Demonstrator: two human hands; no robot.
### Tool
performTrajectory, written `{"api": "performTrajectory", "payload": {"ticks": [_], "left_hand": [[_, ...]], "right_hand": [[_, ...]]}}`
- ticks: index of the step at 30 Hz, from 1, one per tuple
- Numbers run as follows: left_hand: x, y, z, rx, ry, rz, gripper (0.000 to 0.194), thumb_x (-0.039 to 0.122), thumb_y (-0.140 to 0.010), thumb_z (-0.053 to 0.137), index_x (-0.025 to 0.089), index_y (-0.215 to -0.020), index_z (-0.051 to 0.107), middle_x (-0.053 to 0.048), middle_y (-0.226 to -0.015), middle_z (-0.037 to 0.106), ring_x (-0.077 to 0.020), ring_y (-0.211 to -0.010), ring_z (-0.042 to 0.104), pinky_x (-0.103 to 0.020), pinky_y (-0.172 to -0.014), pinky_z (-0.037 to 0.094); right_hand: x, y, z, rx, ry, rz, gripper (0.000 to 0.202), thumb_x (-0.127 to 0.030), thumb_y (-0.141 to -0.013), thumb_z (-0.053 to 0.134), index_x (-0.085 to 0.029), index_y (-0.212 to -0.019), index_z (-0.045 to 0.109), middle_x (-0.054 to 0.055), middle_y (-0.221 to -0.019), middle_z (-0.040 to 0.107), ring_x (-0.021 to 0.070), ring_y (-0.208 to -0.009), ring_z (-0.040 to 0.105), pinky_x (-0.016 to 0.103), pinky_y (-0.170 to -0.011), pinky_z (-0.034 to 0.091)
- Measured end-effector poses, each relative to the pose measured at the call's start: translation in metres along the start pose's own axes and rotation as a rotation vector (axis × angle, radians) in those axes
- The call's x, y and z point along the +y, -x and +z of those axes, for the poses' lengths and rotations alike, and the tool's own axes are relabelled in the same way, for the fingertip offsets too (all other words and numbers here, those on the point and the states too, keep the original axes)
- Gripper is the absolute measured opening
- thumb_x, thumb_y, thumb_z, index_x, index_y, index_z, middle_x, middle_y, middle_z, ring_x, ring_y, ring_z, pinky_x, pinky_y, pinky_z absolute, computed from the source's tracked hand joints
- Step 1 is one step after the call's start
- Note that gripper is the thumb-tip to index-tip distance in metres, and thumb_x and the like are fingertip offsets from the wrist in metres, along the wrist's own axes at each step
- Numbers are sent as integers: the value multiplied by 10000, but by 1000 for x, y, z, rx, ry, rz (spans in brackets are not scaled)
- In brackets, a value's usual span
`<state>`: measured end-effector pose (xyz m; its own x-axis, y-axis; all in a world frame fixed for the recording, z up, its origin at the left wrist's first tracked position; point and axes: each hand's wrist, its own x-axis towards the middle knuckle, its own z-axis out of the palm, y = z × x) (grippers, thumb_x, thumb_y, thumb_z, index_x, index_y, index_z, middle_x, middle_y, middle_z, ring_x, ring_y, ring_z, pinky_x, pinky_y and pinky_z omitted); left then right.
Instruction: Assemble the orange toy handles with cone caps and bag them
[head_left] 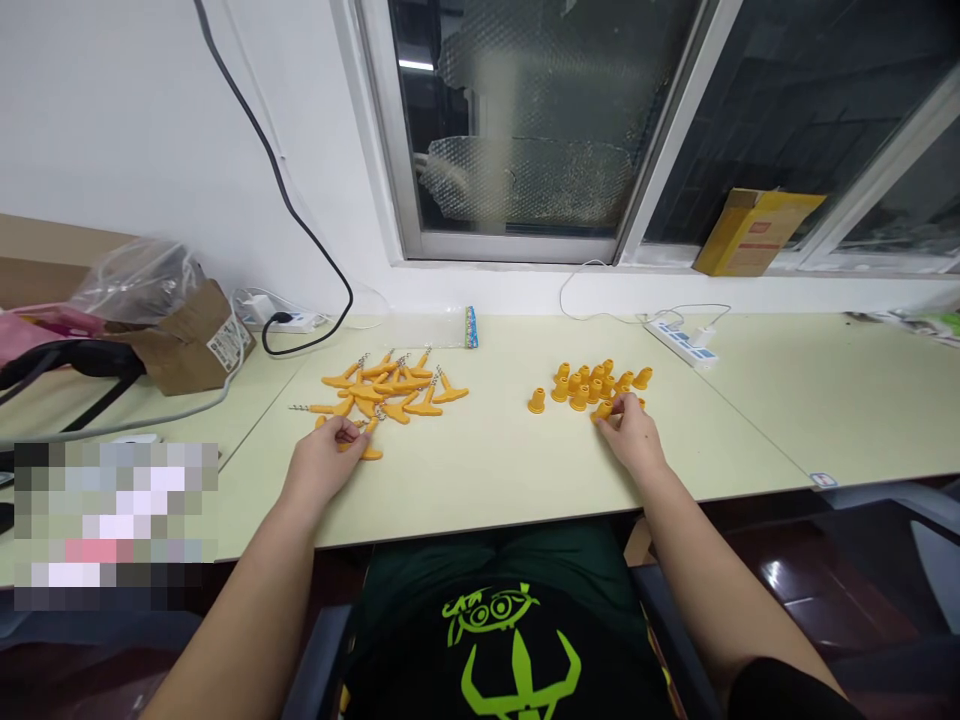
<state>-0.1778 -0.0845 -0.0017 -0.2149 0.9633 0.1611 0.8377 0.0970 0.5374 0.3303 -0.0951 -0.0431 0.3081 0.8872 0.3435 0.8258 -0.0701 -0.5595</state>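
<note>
My left hand (330,455) is closed at the near edge of a heap of corkscrews (386,385), its thumb and fingertips pinching one yellow-handled corkscrew (370,453). The others have yellow T-shaped handles and metal spirals, lying crosswise over each other. To the right stands a cluster of yellow flared plastic sleeves (580,396). At its near side my right hand (632,437) has its fingers closed around one yellow sleeve (602,410), which my thumb and fingers partly cover. A single sleeve (536,401) stands a little apart on the left of the cluster.
A clear plastic bag (431,328) with a blue header lies behind the corkscrews. Power strips (681,342) and cables run along the wall. An open cardboard box (184,340) stands at left; a yellow carton (757,235) leans on the window. The table's front edge (480,525) is near my lap.
</note>
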Motion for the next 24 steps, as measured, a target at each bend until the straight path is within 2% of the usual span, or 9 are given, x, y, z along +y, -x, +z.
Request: {"api": "performTrajectory", "payload": {"ticks": [4, 6, 10, 12, 14, 18, 20, 23, 24], "left_hand": [[5, -9, -1, -26, -127, 55, 199, 437, -836, 594, 239, -837, 597, -44, -897, 732, -248, -836, 665, -324, -675, 435], [7, -13, -2, -29, -158, 94, 177, 416, -845, 576, 239, -842, 586, -44, -896, 730, -249, -832, 661, -327, -675, 429], [7, -19, 1, -8, -173, 133, 162, 399, -846, 568, 237, -839, 568, -50, -895, 720, -250, -824, 650, -336, -691, 437], [5, -20, 4, 18, -180, 169, 177, 411, -854, 562, 234, -843, 564, -62, -908, 710, -255, -843, 645, -345, -719, 453], [2, -19, 6, 55, -195, 221, 202, 431, -871, 549, 230, -858, 566, -80, -929, 694, -267, -882, 637, -361, -769, 472], [-1, -9, 5, 128, -228, 307, 232, 446, -890, 532, 223, -907, 592, -104, -981, 669, -307, -987, 611, -416, -886, 486], [3, 4, 0, 157, -207, 358, 223, 429, -898, 531, 221, -931, 605, -105, -1001, 668, -314, -1015, 604, -434, -920, 482], [15, 41, -4, 187, -66, 488, 153, 363, -918, 537, 222, -914, 599, -87, -955, 669, -274, -959, 619, -408, -911, 489], [20, 58, -3, 161, -2, 549, 115, 321, -925, 538, 224, -897, 592, -77, -912, 665, -252, -907, 621, -389, -871, 496]], "right_hand": [[-10, -3, 2, 152, 20, -103, 357, -339, -823, 634, -191, -1135, 542, 154, -1154, 590, 322, -1063, 590, 489, -934, 502], [-25, -4, 2, 139, 7, -237, 329, -285, -850, 613, -187, -1163, 576, 157, -1167, 605, 334, -1151, 571, 514, -1018, 474], [-64, -9, 8, -105, -39, -510, 432, -198, -887, 589, -194, -1318, 584, 154, -1379, 573, 303, -1298, 544, 479, -1101, 458], [-82, -15, 17, -200, -20, -533, 500, -183, -902, 593, -197, -1400, 558, 158, -1509, 492, 299, -1353, 520, 463, -1118, 454], [-94, -21, 28, -260, 20, -533, 506, -180, -917, 599, -190, -1421, 556, 165, -1538, 475, 307, -1386, 497, 469, -1142, 431], [-104, -25, 44, -386, 31, -513, 306, -135, -927, 577, -176, -1216, 667, 134, -1251, 674, 261, -1181, 628, 400, -1033, 494], [-102, -21, 44, -420, 11, -518, 253, -113, -921, 569, -186, -1137, 677, 105, -1128, 703, 238, -1085, 650, 360, -963, 506], [-91, -12, 34, -387, 1, -464, 267, -149, -908, 593, -202, -1168, 626, 92, -1062, 700, 239, -999, 652, 351, -868, 510], [-86, -9, 29, -367, 3, -421, 275, -168, -902, 598, -204, -1174, 604, 88, -1035, 697, 242, -953, 652, 353, -829, 511]]}}
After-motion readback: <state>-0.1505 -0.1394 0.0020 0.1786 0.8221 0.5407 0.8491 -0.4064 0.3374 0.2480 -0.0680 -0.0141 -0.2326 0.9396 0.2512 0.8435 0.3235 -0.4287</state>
